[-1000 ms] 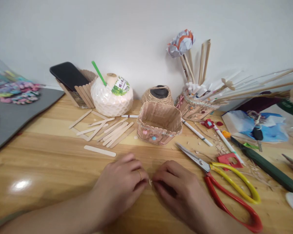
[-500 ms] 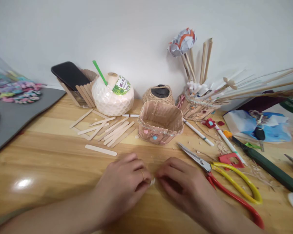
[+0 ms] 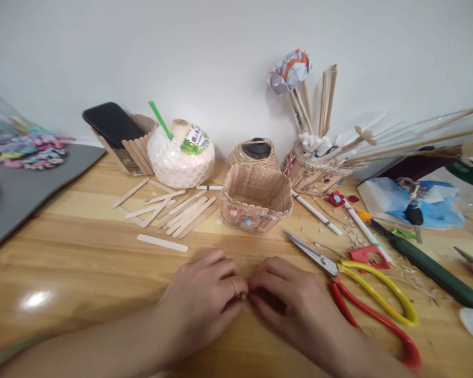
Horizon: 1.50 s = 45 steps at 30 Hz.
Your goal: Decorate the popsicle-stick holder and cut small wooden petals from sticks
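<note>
Low over the wooden table, my left hand (image 3: 205, 299) is closed, with a ring on one finger. Small pale ends of craft sticks (image 3: 243, 295) peek out at its fingertips; the rest of them is hidden in the hand. Fingers curled and pinched, my right hand (image 3: 294, 302) meets the left fingertips at these ends. What it grips, if anything, is out of sight. Just beyond both hands stands a craft-stick box (image 3: 256, 199) with small flowers on its front. A single craft stick (image 3: 162, 243) lies to the left, in front of a loose pile of craft sticks (image 3: 189, 212).
Right of my right hand lie scissors (image 3: 335, 268) with red and yellow handles, then a dark green tool (image 3: 429, 262) and wood shavings. Along the wall stand a phone (image 3: 112, 121) in a stick holder, a white coconut (image 3: 181, 157), a twine roll (image 3: 254, 153) and a pen-filled box (image 3: 319, 176).
My right hand has come left, so its fingertips now touch the left hand's, where a gap showed before. Less of the pale stick ends shows. The view has shifted slightly.
</note>
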### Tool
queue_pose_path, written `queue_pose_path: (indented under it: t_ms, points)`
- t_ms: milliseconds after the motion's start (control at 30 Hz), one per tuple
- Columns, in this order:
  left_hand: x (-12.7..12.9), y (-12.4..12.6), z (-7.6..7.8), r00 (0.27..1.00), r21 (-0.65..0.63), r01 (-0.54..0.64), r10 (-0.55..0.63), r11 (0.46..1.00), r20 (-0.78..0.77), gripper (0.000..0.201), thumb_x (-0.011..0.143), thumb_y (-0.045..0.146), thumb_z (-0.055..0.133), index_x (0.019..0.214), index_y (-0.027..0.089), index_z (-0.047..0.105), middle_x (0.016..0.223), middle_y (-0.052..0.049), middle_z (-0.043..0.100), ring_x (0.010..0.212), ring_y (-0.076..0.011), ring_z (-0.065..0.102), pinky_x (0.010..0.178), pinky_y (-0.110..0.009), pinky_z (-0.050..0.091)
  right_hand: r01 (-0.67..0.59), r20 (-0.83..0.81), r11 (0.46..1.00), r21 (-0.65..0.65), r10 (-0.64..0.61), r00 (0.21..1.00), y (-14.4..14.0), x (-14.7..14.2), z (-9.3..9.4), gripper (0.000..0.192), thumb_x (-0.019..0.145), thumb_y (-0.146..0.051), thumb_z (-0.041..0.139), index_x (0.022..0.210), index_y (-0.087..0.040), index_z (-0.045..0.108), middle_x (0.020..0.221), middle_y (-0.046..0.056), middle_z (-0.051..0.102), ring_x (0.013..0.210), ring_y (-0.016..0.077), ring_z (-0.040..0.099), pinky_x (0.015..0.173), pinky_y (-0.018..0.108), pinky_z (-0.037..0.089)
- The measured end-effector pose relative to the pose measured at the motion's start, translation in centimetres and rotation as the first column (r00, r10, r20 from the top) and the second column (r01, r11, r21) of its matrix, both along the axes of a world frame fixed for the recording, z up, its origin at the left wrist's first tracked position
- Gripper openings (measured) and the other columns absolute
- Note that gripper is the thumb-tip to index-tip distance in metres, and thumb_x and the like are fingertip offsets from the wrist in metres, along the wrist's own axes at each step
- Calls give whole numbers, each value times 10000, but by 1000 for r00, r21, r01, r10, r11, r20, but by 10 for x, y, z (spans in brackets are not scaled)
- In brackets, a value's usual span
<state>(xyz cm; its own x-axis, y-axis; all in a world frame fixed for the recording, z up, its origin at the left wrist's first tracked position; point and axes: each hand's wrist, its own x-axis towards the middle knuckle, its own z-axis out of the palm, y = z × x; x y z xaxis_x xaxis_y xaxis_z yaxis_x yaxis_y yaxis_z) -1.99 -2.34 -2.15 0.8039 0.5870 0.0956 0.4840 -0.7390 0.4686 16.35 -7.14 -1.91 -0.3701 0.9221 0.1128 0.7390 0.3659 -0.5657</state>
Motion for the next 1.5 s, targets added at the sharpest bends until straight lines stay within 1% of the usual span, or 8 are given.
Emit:
queue_pose_path:
  t_ms: [200, 433, 633, 800, 1000, 1133, 1267, 1500]
  points:
    - [-1, 6, -3, 997, -64, -17, 22, 998, 74, 70, 798, 152, 615, 760, 188, 661, 746, -3, 690, 757, -181, 559, 663, -290, 456, 15, -17, 1000, 4, -15, 1000, 1, -1, -1, 138, 820, -117, 544, 767, -186, 651, 757, 32, 625, 706, 158, 586, 606, 240, 453]
    - [-3, 7, 1, 989, -42, -2, 9, 999, 147, 176, 813, 123, 533, 738, 185, 680, 690, -21, 689, 709, -174, 571, 649, -285, 465, -5, -7, 1000, 25, 5, 1000, -1, 0, 0, 143, 819, -108, 533, 800, -186, 651, 773, 36, 627, 722, 163, 589, 619, 247, 456]
    - [-2, 9, -1, 979, -137, -79, 103, 987, 174, 143, 774, 115, 599, 707, 208, 684, 660, 21, 685, 657, -142, 592, 621, -244, 460, -1, 0, 998, 60, 1, 1000, -2, -1, -2, 130, 816, -123, 531, 805, -181, 646, 775, 39, 626, 713, 168, 583, 607, 256, 454]
    - [-6, 12, -1, 983, -79, -87, 99, 993, 156, 116, 804, 156, 593, 746, 192, 686, 691, -7, 683, 706, -170, 582, 652, -278, 464, -2, -29, 998, 59, 4, 1000, 0, -2, -3, 134, 829, -110, 518, 820, -172, 637, 790, 45, 627, 724, 168, 580, 613, 260, 448]
    - [-10, 11, 9, 975, -13, 62, -57, 998, 214, 175, 849, 137, 519, 799, 194, 678, 780, -28, 657, 769, -170, 536, 653, -272, 440, -1, -32, 999, 37, 2, 999, -1, -1, 0, 149, 817, -101, 516, 820, -180, 642, 784, 40, 618, 722, 167, 565, 612, 257, 442]
    - [-5, 4, 7, 987, 38, 109, -112, 993, 115, 110, 826, 206, 579, 763, 185, 666, 752, -24, 651, 745, -176, 511, 614, -271, 431, -10, -33, 999, 31, 11, 999, -2, -2, 0, 146, 804, -85, 526, 814, -181, 635, 777, 35, 614, 713, 161, 563, 593, 244, 428]
    - [-2, -2, 2, 999, 61, 51, -51, 997, -5, 139, 821, 200, 541, 732, 171, 643, 741, -37, 643, 763, -200, 512, 604, -293, 429, -2, -33, 999, 34, 3, 999, -2, -2, -1, 146, 802, -88, 524, 808, -182, 635, 779, 36, 614, 715, 163, 564, 599, 247, 430]
    - [-3, -2, 5, 993, -28, -58, 55, 998, -102, 70, 767, 157, 535, 766, 182, 600, 773, -21, 646, 828, -218, 529, 651, -315, 434, 5, -34, 999, 46, -3, 999, -2, -2, -3, 172, 799, -92, 518, 861, -185, 649, 809, 44, 626, 749, 176, 573, 632, 263, 444]
